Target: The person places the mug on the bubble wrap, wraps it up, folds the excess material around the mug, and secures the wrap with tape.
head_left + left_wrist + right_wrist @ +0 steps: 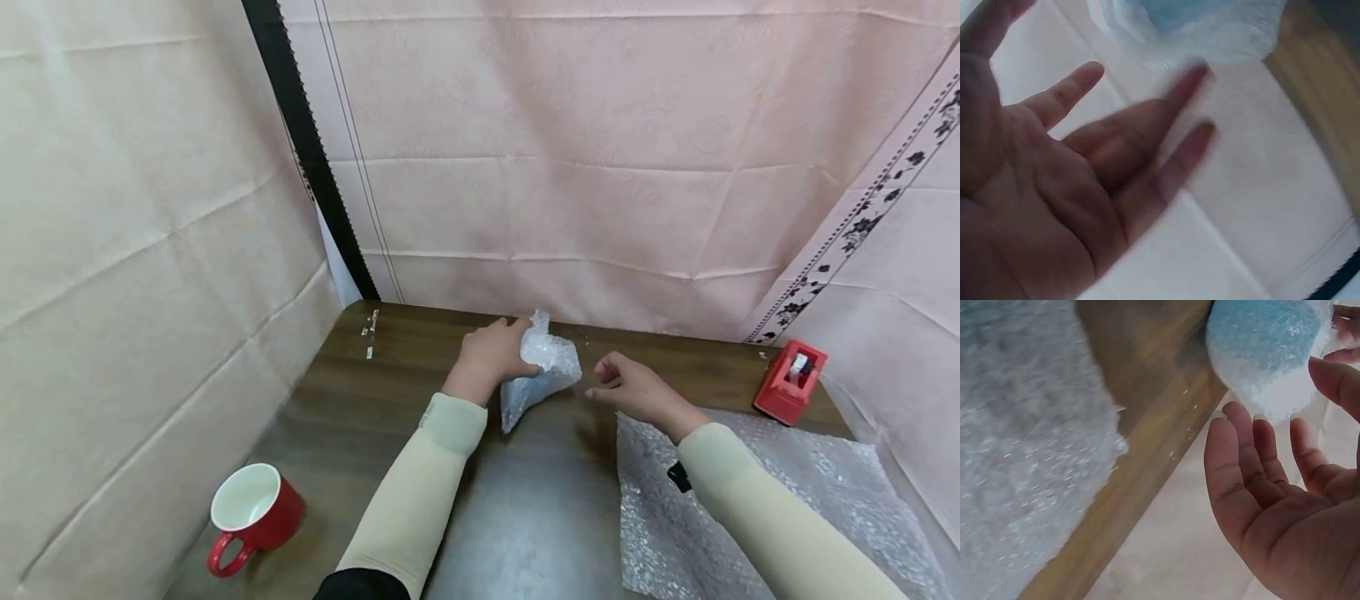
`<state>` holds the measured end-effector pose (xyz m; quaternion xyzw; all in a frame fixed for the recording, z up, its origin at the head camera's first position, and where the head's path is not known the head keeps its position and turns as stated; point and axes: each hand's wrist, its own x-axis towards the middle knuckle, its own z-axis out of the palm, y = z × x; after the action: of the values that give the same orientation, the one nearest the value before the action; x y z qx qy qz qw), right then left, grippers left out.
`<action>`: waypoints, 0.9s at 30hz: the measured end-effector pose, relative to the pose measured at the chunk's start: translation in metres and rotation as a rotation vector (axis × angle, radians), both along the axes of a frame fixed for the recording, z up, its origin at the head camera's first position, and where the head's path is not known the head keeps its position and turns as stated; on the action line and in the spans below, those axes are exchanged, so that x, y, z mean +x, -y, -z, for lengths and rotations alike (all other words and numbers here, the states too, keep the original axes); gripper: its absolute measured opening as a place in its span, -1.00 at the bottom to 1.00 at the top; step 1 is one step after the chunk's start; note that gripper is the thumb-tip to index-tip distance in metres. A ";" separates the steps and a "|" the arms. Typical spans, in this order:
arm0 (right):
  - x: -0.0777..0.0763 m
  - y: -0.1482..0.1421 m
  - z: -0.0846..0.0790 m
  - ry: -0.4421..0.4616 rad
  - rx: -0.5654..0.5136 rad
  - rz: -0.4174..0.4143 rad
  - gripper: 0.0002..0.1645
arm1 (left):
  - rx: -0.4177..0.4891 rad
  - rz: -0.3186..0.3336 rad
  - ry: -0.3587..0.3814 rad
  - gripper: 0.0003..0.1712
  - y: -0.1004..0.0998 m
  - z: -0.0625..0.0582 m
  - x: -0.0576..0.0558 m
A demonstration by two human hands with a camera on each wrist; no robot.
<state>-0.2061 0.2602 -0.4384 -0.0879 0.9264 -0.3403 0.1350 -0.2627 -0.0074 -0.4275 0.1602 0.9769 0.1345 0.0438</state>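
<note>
A bubble-wrapped bundle (551, 358) stands near the far edge of the table, its loose wrap end sticking up. Something light blue shows through the plastic in the right wrist view (1266, 337). My left hand (491, 358) is at the bundle's left side; in the left wrist view its fingers (1138, 134) are spread and relaxed, with a gap between them and the bundle. On the other side, my right hand (637, 390) hovers with fingers loosely bent and nothing in them, a short way from the bundle.
A flat sheet of bubble wrap (787, 500) covers the right of the table, under my right forearm. A red tape dispenser (791, 382) stands at the back right corner. At the front left is a red mug (281, 512). Cloth curtains (600, 167) close in the back and sides.
</note>
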 end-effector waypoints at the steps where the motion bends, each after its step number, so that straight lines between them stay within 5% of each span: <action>1: 0.001 -0.002 0.002 0.010 0.001 -0.002 -0.38 | -0.050 -0.009 -0.021 0.02 -0.003 0.002 0.003; 4: 0.005 -0.004 0.008 0.032 0.010 -0.015 -0.41 | -0.119 -0.019 -0.043 -0.05 -0.011 0.011 0.009; 9: 0.010 -0.008 0.013 0.039 0.023 -0.028 -0.44 | -0.087 -0.041 -0.067 -0.18 -0.020 0.025 0.009; 14: 0.012 -0.018 0.010 0.028 0.042 -0.006 -0.46 | -0.023 -0.031 -0.077 -0.21 -0.031 0.024 0.004; 19: 0.012 -0.024 0.012 0.054 0.038 -0.010 -0.44 | 0.028 -0.086 -0.059 -0.21 -0.036 0.022 0.003; 27: 0.013 -0.020 0.023 0.085 0.048 0.002 -0.46 | 0.032 -0.142 -0.062 -0.24 -0.021 0.022 0.001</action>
<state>-0.1935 0.2798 -0.4610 -0.0694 0.9278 -0.3215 0.1759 -0.2616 0.0132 -0.4497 0.0952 0.9844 0.1478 0.0014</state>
